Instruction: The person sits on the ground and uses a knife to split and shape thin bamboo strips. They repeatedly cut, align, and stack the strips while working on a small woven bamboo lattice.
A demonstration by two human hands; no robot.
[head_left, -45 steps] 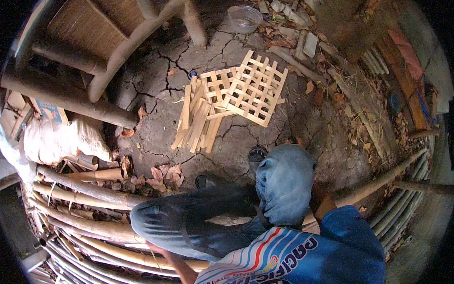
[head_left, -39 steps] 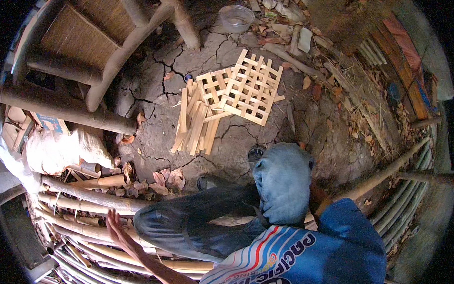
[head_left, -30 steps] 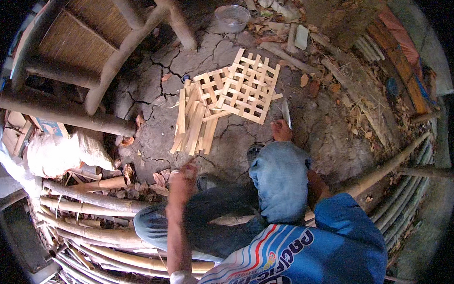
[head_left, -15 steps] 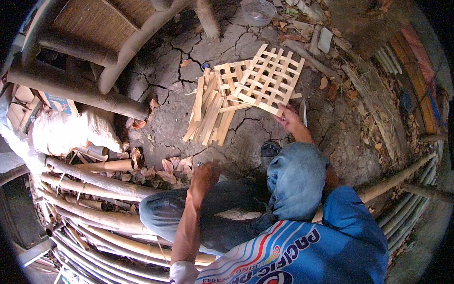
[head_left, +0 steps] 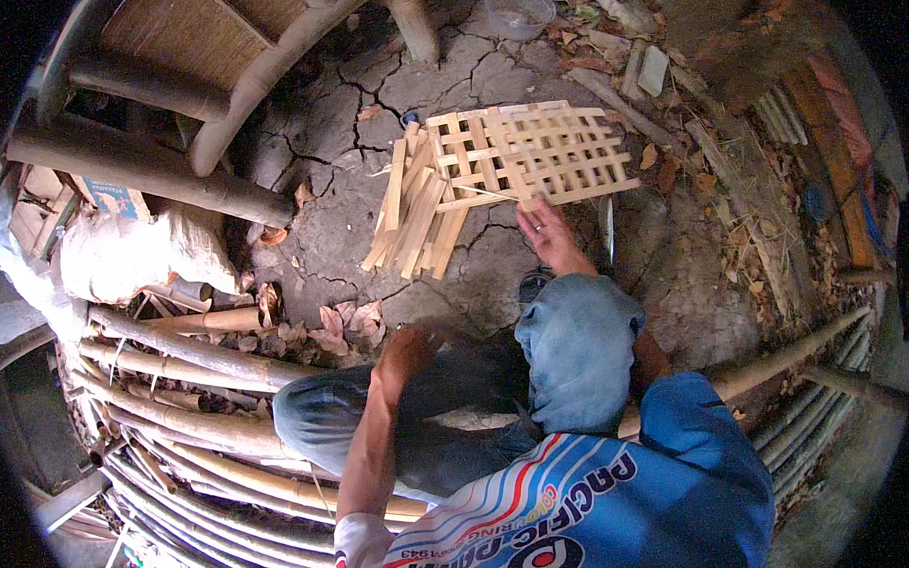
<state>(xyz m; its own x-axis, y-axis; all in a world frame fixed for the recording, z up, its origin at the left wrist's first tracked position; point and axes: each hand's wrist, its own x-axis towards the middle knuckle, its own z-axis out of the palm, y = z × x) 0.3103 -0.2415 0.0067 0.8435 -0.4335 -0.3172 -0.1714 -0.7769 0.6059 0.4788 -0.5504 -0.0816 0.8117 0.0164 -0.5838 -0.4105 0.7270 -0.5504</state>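
A woven lattice panel of pale bamboo strips (head_left: 580, 159) lies on the ground, overlapping a second lattice panel (head_left: 457, 149) to its left. My right hand (head_left: 553, 238) is at the near edge of the upper panel. Its fingers are stretched out and slightly apart, with the fingertips by the panel's corner; whether they touch it is hard to see. Loose flat bamboo strips (head_left: 412, 210) are heaped beside the panels' left side. My left hand (head_left: 405, 354) hovers near my left knee, its fingers curled and partly smeared by motion; nothing shows in it.
To the right of my right hand stands a thin blade-like strip (head_left: 609, 229). A bamboo bench frame (head_left: 171, 179) and a white sack (head_left: 133, 257) are at the left. Bamboo poles (head_left: 204, 433) run below. A clear plastic bowl (head_left: 518, 11) sits at the far side on cracked earth.
The upper lattice panel has swung down and to the right, from tilted to lying nearly level. My right hand has shifted left and its fingers have loosened from the edge. My left hand has moved slightly.
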